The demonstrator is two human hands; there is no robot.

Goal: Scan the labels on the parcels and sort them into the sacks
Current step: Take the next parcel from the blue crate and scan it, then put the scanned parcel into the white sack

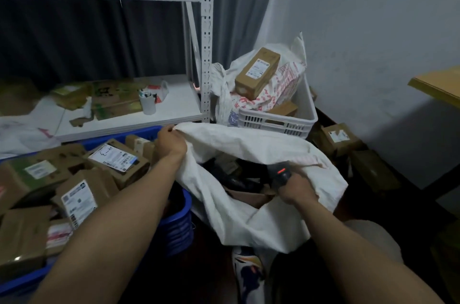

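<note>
Dim storeroom floor: left hand [171, 140] pinches white woven sack [249, 204] rim; right hand [293, 188] grips black handheld scanner [281, 171] plus near rim, parcels inside.

Crate of parcels [44, 191] left, sack [249, 204] right of it, basket [278, 122] behind sack, shelving [124, 114] behind crate

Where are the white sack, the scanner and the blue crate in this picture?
white sack [249, 216], head view, on the front cloth below its open mouth.
scanner [281, 171], head view, on its black head beside the red light.
blue crate [177, 227], head view, on its outer corner wall.
</note>
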